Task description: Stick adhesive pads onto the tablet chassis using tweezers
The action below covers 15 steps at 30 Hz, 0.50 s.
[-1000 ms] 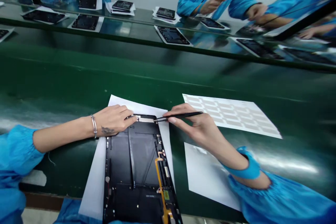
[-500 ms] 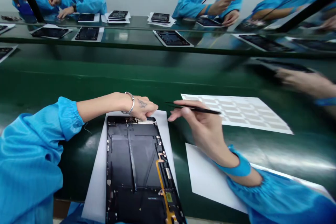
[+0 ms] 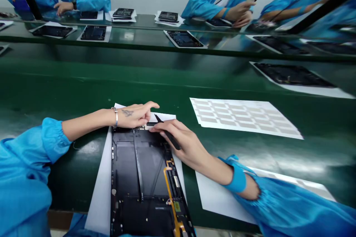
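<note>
An opened black tablet housing [image 3: 141,177], with an orange flex cable [image 3: 167,181] along its right side, lies on a white sheet [image 3: 97,196] before me. My left hand [image 3: 133,116] rests at the housing's top edge, index finger stretched to the right and the other fingers bent; whatever lies under them is hidden. Black tweezers [image 3: 171,139] are gripped in my right hand [image 3: 183,140], whose fingertips reach the housing's top right corner. The tweezers' tips point up and away, beside a pale strip [image 3: 148,127] on that edge.
A sheet of grey stickers [image 3: 244,116] lies to the right, with more white paper [image 3: 217,196] under my right forearm. Another tablet housing [image 3: 294,74] sits on paper farther right. Beyond, a raised shelf [image 3: 133,40] carries several housings, and people in blue work behind it.
My right hand has moved left with the tweezers onto the housing's top corner. My left hand has shifted left and its index finger has straightened. A co-worker's hand has left the housing at right.
</note>
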Tool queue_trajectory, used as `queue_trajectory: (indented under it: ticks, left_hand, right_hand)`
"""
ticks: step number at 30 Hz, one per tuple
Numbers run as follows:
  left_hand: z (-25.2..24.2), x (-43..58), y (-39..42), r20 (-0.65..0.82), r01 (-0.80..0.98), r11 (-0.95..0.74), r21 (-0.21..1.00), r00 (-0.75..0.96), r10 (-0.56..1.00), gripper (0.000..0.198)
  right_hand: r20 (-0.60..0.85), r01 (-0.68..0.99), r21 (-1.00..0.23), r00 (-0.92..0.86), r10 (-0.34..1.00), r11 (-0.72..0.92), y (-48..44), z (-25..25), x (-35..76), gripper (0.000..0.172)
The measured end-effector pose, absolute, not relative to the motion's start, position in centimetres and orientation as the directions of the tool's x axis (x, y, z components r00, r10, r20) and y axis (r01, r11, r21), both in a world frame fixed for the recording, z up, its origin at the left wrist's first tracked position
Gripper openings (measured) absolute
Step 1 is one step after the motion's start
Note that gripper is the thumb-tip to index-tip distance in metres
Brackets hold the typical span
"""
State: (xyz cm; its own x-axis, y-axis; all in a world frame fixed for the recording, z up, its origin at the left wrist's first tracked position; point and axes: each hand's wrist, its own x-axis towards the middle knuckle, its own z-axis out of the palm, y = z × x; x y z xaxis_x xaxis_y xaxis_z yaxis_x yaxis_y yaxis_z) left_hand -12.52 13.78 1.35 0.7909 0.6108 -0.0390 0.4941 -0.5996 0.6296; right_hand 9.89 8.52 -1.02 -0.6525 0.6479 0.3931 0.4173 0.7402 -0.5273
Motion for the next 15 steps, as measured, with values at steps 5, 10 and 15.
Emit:
queue_trajectory:
  ticks: [5, 10, 15]
  left_hand:
    - [0.5, -15.4, 12.5, 0.045, 0.341, -0.515, 0.787, 0.800, 0.598, 0.085]
    - [-0.5, -15.4, 11.8, 0.066, 0.330, -0.501, 0.800, 0.782, 0.620, 0.089]
    - [-0.8, -15.0, 12.0, 0.070, 0.348, -0.513, 0.785, 0.772, 0.632, 0.089]
  right_hand:
    - [0.400, 0.396, -0.526, -0.665, 0.630, 0.752, 8.7, -0.5, 8.9, 0.024]
    - [0.424, 0.434, -0.479, -0.647, 0.634, 0.763, 9.5, -0.4, 8.9, 0.023]
    - [0.476, 0.409, -0.213, -0.750, 0.460, 0.887, 10.5, -1.2, 8.8, 0.028]
